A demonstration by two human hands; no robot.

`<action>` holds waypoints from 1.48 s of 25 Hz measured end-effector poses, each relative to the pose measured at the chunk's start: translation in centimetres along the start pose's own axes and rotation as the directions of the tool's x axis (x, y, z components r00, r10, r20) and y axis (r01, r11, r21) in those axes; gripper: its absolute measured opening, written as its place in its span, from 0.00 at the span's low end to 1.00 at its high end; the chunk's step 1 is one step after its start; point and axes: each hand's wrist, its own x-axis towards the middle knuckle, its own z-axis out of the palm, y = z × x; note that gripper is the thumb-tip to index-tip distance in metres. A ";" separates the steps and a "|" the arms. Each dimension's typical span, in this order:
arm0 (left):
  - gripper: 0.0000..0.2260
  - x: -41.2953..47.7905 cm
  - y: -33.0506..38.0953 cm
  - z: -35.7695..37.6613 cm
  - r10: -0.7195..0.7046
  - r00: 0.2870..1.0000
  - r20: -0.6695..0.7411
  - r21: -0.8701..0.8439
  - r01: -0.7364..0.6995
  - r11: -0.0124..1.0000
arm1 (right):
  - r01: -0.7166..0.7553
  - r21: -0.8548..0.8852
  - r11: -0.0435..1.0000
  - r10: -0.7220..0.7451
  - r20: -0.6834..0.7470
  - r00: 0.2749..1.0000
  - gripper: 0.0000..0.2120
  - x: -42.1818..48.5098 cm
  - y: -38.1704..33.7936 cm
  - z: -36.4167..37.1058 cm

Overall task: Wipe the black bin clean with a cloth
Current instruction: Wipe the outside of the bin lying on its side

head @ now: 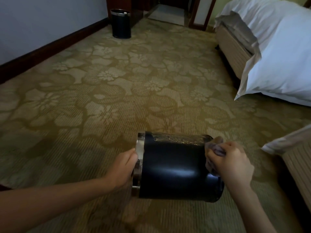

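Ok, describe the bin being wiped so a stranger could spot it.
Start at the floral carpet: nearest the camera, the black bin is held on its side, the left hand gripping its metal rim, the right hand pressing a cloth to its base end. The other bin stands upright by the far wall.

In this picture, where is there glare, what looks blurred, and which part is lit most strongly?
Head view: a pale glare streak crosses the side of the held black cylindrical bin; same view, the right hand and its crumpled grey cloth look motion-smeared; same view, the white bedding is brightest, the patterned carpet dim.
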 end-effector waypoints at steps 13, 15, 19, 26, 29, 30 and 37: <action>0.13 1.2 0.7 0.6 -0.045 0.995 -0.084 -0.096 0.036 0.995 | 0.245 -0.044 0.968 -0.239 0.120 0.964 0.10 -0.6 -9.4 2.3; 0.13 1.2 0.7 0.6 0.023 0.995 -0.098 -0.052 -0.028 0.998 | 0.376 0.037 0.926 -0.375 0.205 0.904 0.12 -1.5 -14.0 4.1; 0.13 1.0 0.4 0.4 0.074 0.993 -0.093 0.003 -0.075 0.997 | 0.428 0.043 0.903 -0.418 0.315 0.852 0.13 -1.0 -15.0 4.2; 0.16 0.7 0.3 0.4 -0.003 0.999 -0.054 0.000 0.003 1.000 | -0.099 0.074 0.992 0.077 0.254 0.964 0.05 2.4 -0.6 -2.3; 0.18 1.4 1.0 0.6 -0.066 0.994 -0.090 -0.080 0.059 0.995 | -0.208 0.191 0.959 0.143 0.309 0.940 0.08 2.7 -0.1 -1.8; 0.19 2.0 1.4 0.8 -0.134 0.983 -0.125 -0.137 0.116 0.984 | -0.235 0.230 0.944 0.153 0.325 0.933 0.08 2.8 -0.1 -1.7; 0.20 5.5 2.6 2.1 -0.450 0.872 -0.190 -0.287 0.389 0.875 | -0.329 0.378 0.865 0.156 0.421 0.894 0.05 3.3 0.5 -2.2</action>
